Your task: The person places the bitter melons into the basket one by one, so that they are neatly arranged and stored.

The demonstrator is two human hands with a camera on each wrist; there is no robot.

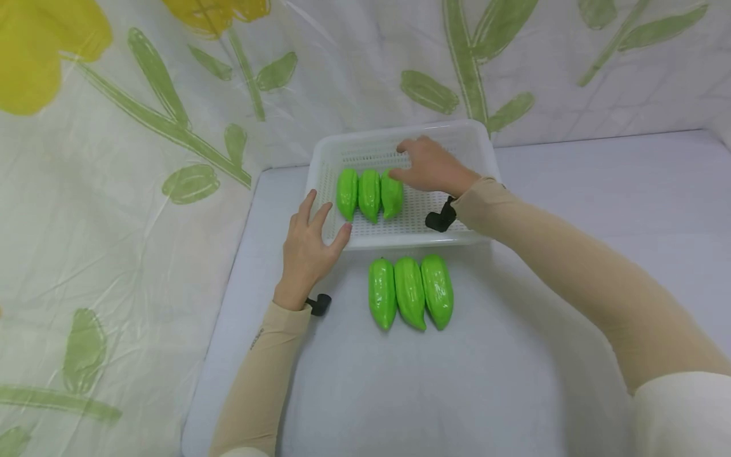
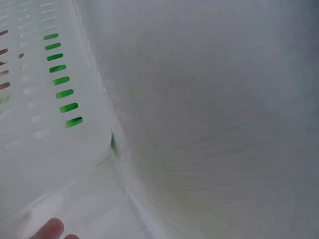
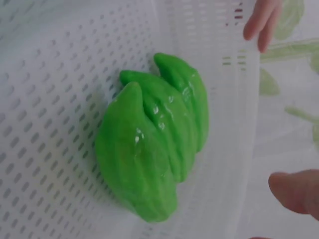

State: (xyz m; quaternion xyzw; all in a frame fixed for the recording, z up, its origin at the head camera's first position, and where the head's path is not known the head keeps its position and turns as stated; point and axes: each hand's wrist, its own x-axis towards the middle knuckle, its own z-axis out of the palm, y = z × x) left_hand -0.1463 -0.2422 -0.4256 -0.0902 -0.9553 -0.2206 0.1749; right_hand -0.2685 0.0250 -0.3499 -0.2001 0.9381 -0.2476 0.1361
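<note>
Three glossy green, ribbed, pointed vegetables (image 1: 369,193) lie side by side in the left half of a white perforated basket (image 1: 422,240); the right wrist view shows these vegetables (image 3: 164,129) close up on the basket's floor. My right hand (image 1: 428,166) hovers over the basket, thumb and fingers spread, overlapping the rightmost vegetable in the head view and gripping nothing. By the basket's left front corner, my left hand (image 1: 311,244) is held with its fingers apart and nothing in them. Outside the front rim, three more green vegetables (image 1: 410,293) lie in a row on the table.
The pale table (image 1: 457,393) extends in front of the basket and to its right. Behind and to the left hangs a white curtain (image 1: 354,70) printed with yellow flowers and green leaves. Small black devices (image 1: 441,217) are strapped at both wrists.
</note>
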